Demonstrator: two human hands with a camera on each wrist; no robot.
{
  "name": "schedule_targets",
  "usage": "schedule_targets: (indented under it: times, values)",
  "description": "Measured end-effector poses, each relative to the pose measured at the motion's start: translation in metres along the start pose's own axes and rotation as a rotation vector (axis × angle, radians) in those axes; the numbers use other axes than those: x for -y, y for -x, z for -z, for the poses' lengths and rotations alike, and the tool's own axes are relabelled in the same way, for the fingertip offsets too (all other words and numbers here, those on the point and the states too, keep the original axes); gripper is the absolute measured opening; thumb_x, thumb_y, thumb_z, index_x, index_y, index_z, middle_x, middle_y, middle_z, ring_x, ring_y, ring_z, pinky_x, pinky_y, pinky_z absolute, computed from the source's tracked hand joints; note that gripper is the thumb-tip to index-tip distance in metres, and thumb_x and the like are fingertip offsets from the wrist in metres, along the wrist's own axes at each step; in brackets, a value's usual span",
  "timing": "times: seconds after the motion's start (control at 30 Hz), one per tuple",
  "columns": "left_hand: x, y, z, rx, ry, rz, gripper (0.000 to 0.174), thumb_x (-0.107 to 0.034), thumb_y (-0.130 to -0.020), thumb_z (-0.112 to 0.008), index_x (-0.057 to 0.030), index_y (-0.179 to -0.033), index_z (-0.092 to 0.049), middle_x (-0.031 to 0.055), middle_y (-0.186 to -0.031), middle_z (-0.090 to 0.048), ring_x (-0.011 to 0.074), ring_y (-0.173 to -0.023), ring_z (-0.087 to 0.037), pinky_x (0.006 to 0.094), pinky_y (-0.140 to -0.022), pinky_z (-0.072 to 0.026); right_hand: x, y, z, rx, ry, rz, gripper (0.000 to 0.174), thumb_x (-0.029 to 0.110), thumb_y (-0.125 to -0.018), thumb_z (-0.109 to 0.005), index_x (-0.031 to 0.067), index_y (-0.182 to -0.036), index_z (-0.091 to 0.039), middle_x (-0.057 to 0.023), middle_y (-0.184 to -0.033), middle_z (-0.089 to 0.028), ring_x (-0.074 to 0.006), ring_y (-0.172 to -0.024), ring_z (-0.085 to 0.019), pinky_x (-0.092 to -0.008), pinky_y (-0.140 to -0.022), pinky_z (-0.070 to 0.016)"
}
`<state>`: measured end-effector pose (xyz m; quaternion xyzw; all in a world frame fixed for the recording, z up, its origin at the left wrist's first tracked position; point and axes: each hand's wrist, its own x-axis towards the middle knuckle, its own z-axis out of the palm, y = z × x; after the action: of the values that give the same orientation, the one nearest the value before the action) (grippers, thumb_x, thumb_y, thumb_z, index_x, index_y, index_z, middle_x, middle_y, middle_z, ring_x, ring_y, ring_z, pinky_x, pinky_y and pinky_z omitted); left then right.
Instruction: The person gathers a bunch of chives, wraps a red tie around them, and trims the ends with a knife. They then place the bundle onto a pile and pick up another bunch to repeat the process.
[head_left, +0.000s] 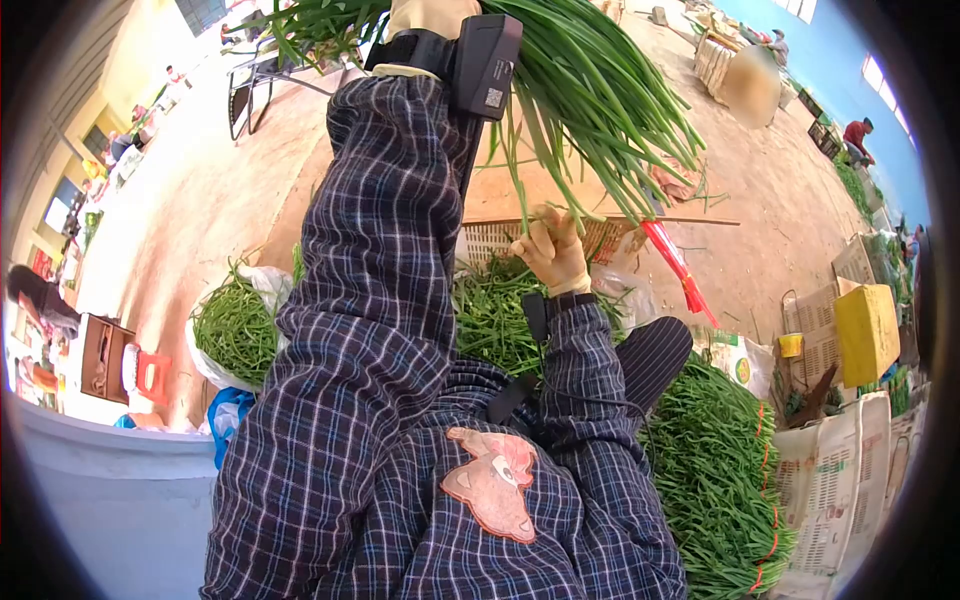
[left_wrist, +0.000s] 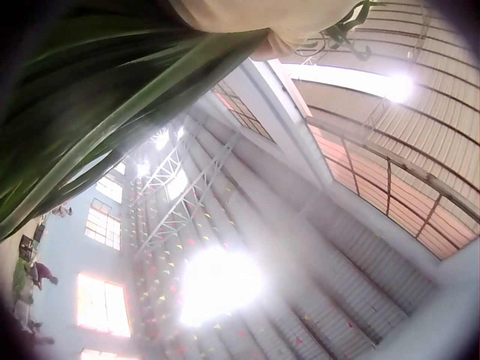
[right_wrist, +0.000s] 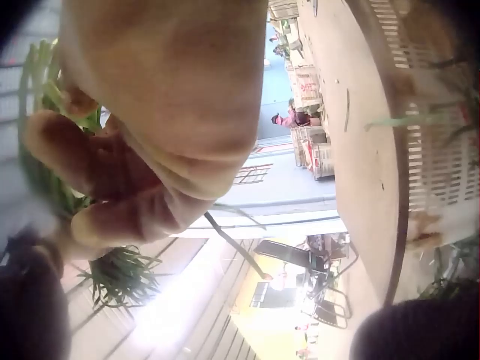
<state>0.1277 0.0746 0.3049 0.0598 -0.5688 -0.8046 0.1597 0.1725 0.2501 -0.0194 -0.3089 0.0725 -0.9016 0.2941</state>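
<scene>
My left hand, with a cream glove cuff at the wrist, is raised at the top of the head view and grips a large bunch of garlic chives. Long green leaves fan out to the right and hang down. In the left wrist view, the chives come out beside the pale hand; most of its fingers are hidden. Lower down, my right hand has curled fingers and pinches a few hanging leaf tips. Green leaves also show by its thumb and fingers in the right wrist view.
Below the right hand, loose green leaves lie before a plastic crate. A bag of greens stands left, tied chive bundles right. Red strips hang near the leaf tips. Crates and a yellow block stand far right.
</scene>
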Motion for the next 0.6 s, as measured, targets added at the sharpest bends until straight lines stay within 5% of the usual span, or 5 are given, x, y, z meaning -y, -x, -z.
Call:
schedule_targets:
  times: [0.23,0.37,0.4,0.53,0.6]
  values:
    - [-0.002,-0.017,0.003,0.062,0.047,0.01,0.045,-0.04,-0.096,-0.034,-0.0018,-0.096,-0.057,0.0127,-0.086,-0.064,0.0255,-0.067,-0.054,0.0361,-0.07,-0.0462,0.005,0.034,0.011,-0.275,0.265,-0.025,0.037,0.031,-0.098,-0.047,0.0067,-0.07,-0.052,0.0022,-0.049,-0.036,-0.0124,-0.045,-0.033,-0.0317,-0.065,-0.0469]
    - [-0.007,0.001,-0.007,0.03,0.16,0.064,0.046,-0.041,-0.095,-0.035,-0.0017,-0.095,-0.058,0.013,-0.088,-0.065,0.0268,-0.07,-0.055,0.0365,-0.071,-0.0466,0.007,0.051,0.023,-0.575,0.768,-0.157,0.03,0.029,-0.096,-0.052,0.002,-0.09,-0.063,-0.0017,-0.067,-0.058,-0.0131,-0.058,-0.053,-0.0282,-0.066,-0.0479]
    - [-0.006,-0.003,-0.005,0.055,0.199,0.067,0.045,-0.041,-0.095,-0.035,-0.0018,-0.094,-0.059,0.013,-0.088,-0.065,0.0272,-0.07,-0.056,0.0368,-0.072,-0.0468,0.011,0.049,0.021,-0.565,0.964,-0.19,0.05,0.039,-0.087,-0.064,0.0031,-0.121,-0.056,-0.0108,-0.107,-0.063,-0.0191,-0.092,-0.06,-0.0317,-0.079,-0.0485]
    - [-0.004,-0.016,-0.007,0.067,0.278,0.1,0.044,-0.039,-0.095,-0.036,-0.0021,-0.091,-0.06,0.0129,-0.088,-0.065,0.028,-0.072,-0.057,0.0362,-0.073,-0.0474,0.021,0.021,0.009,-0.41,0.886,-0.053,0.091,0.048,-0.075,-0.074,0.014,-0.145,-0.026,-0.0101,-0.145,-0.031,-0.0278,-0.131,-0.034,-0.0469,-0.109,-0.0255]
    - [-0.001,-0.025,-0.003,0.079,0.272,0.082,0.043,-0.038,-0.095,-0.036,-0.0019,-0.091,-0.06,0.0129,-0.088,-0.065,0.0281,-0.073,-0.058,0.036,-0.073,-0.0476,0.019,-0.002,-0.004,-0.392,0.821,0.01,0.093,0.051,-0.073,-0.074,0.0143,-0.145,-0.027,-0.0101,-0.145,-0.032,-0.0287,-0.131,-0.035,-0.048,-0.109,-0.0254]
